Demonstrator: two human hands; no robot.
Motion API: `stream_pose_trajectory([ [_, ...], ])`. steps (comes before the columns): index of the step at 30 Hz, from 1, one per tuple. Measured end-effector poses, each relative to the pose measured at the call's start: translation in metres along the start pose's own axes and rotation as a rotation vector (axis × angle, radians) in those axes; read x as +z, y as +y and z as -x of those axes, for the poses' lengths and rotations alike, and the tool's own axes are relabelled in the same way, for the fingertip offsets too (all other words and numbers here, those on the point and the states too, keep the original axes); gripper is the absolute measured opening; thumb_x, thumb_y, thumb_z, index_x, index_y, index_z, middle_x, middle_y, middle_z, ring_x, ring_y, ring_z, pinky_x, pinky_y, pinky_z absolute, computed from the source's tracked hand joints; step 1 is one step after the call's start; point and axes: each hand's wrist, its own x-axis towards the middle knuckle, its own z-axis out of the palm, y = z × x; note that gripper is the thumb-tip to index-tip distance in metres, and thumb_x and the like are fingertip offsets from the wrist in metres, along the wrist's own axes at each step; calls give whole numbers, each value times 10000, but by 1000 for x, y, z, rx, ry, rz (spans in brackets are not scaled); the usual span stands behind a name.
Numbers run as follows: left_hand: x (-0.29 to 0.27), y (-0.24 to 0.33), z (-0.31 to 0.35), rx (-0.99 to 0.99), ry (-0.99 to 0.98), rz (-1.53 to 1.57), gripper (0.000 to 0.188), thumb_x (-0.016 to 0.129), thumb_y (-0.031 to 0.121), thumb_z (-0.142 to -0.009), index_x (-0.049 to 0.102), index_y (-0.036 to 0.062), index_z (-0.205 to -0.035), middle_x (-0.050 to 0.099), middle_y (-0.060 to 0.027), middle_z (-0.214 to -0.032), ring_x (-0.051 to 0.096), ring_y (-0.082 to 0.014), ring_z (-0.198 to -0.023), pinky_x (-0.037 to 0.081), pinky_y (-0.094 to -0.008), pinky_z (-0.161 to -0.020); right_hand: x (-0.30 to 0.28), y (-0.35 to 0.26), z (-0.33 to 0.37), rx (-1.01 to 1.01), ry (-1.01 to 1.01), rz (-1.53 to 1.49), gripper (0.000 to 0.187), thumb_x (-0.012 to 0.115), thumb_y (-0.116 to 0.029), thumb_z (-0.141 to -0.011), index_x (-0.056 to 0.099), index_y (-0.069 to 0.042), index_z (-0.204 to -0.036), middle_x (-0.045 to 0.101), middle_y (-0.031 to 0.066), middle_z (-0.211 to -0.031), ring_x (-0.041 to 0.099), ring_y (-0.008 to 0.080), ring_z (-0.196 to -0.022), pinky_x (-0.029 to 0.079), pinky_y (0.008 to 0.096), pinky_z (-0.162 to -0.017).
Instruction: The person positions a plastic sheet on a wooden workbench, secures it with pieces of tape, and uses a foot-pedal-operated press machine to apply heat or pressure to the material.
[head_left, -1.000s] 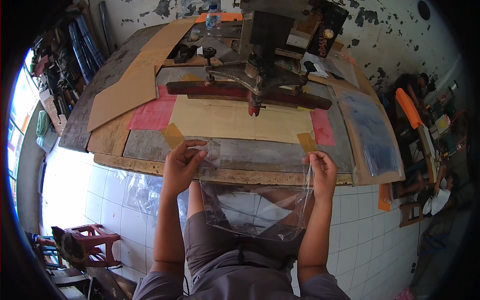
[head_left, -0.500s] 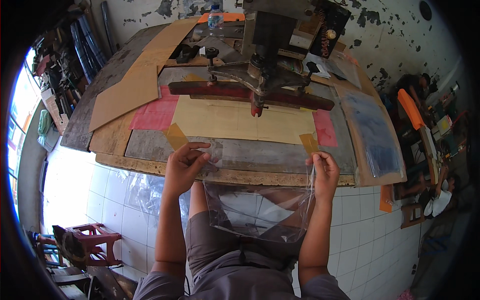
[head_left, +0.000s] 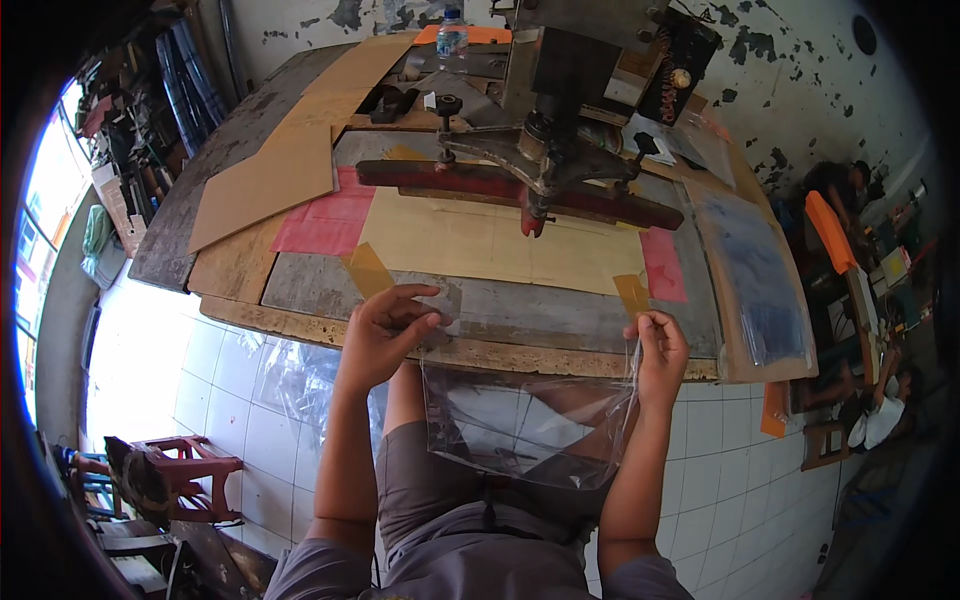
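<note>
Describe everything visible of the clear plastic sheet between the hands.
The clear plastic sheet hangs above the person's dark shorts, glossy, thin-looking and creased, bunched along its right side, its slanting lower edge free. The bare right hand pinches its upper right; the bare left hand is at its upper left, grip unclear.

You cannot tell from this angle whether your left hand (head_left: 388, 330) actually grips the clear plastic sheet (head_left: 520, 425), whose far edge fades against the worktop (head_left: 480, 350). The curled fingers of your right hand (head_left: 660, 350) hide the corner gathered there. The red bar (head_left: 450, 183) covers part of the yellow sheet (head_left: 500, 245), while the top edge cuts off the machine (head_left: 570, 75). Your grey shirt (head_left: 480, 560) runs out below. At far right, two people (head_left: 885, 415) are too small and dim for you to see what they handle.
</note>
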Motion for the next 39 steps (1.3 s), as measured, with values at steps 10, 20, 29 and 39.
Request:
stream_pose_trajectory([
  [10,-1,5,-1,-9,-17,-24,314,644,35,-986,593,-30,-1289,776,-122,-961,738,-144,-882,564,-269,-805,-2,3,0,-15,7,-3,156,643,-135,-1017,669,15,-1052,699,55,-878,653,109,-815,503,260,-792],
  [20,-1,2,0,-27,-17,48,287,616,16,-1000,591,-43,-1280,770,-146,-1004,739,-163,-885,563,-278,-812,-5,3,0,-27,-18,-13,154,650,-133,-1011,670,14,-1055,706,62,-879,655,109,-818,502,255,-795],
  [29,1,8,0,-25,14,-9,272,613,12,-999,602,-47,-1264,771,-150,-978,738,-162,-884,565,-283,-825,-5,4,1,-25,-20,-45,149,647,-126,-1014,669,17,-1052,704,56,-898,660,108,-828,503,252,-796],
  [39,2,11,0,-27,18,-33,277,612,7,-997,602,-55,-1267,770,-148,-980,739,-166,-882,567,-284,-828,-6,5,0,-32,-31,-26,144,625,-121,-1024,660,19,-1032,696,46,-898,657,110,-824,503,259,-799],
])
